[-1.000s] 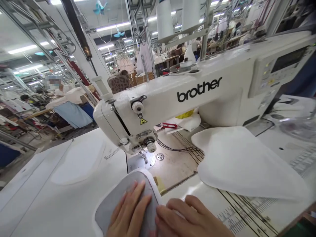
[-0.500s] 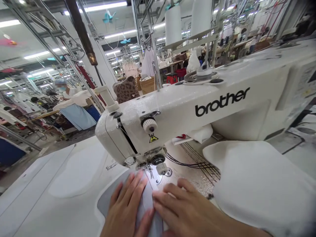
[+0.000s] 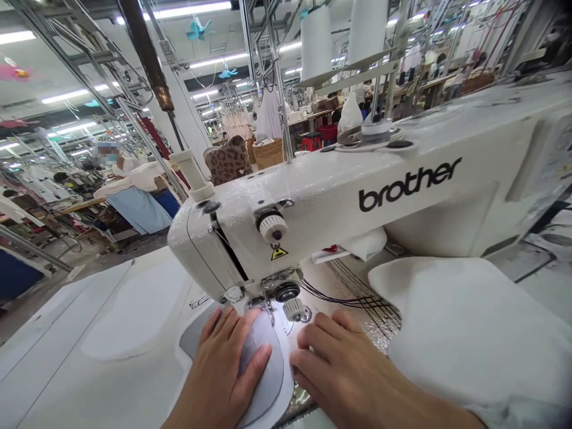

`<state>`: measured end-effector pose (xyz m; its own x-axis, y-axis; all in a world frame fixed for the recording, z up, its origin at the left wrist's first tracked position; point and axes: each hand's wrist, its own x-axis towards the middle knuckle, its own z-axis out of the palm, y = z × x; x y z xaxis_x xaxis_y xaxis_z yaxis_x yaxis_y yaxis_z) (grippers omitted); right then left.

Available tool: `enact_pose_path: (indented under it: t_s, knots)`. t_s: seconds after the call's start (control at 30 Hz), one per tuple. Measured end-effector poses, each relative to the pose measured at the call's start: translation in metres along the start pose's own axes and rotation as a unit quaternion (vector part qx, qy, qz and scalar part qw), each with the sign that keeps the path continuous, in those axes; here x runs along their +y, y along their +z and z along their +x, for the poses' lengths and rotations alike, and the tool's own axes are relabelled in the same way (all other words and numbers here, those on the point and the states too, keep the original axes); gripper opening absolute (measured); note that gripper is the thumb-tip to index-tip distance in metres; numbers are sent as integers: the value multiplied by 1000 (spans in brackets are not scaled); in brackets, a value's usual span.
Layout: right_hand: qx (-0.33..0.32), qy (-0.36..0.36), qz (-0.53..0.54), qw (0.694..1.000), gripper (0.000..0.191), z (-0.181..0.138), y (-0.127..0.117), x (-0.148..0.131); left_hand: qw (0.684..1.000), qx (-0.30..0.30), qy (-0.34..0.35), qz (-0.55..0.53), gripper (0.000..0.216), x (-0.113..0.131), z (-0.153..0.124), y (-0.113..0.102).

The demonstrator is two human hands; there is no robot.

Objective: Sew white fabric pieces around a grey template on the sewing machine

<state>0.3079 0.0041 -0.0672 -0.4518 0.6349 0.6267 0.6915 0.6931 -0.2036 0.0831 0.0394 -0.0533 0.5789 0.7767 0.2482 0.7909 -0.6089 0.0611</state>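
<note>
A grey fabric piece [image 3: 270,369] with a white edge lies on the sewing table, its far tip under the needle area [image 3: 268,307] of a white Brother sewing machine [image 3: 348,196]. My left hand [image 3: 218,375] lies flat on the grey piece, fingers spread and pointing toward the needle. My right hand [image 3: 344,369] rests beside it on the right, fingers curled down onto the table and the fabric's edge, close to the presser foot. Neither hand grips anything.
A stack of white fabric pieces [image 3: 465,328] lies at the right on the table. Another white piece [image 3: 129,310] lies flat at the left. Thread cones [image 3: 317,42] stand above the machine. Another person works at a distant station [image 3: 111,161].
Both hands have pushed the grey piece forward, from the table's near edge to under the machine head. The view has moved closer to the needle.
</note>
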Motion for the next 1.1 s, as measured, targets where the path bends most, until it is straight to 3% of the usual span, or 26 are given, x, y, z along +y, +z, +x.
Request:
enact_pose_path:
  t_s: [0.33, 0.77, 1.1]
  knots:
    - [9, -1, 14, 1000, 14, 1, 3, -1, 999, -3, -9, -34, 27, -7, 5, 1]
    - [-41, -6, 28, 999, 7, 4, -1, -2, 999, -8, -5, -37, 26, -5, 7, -3]
    - [-29, -17, 1, 999, 7, 5, 0, -1, 994, 32, 1, -100, 16, -4, 5, -5]
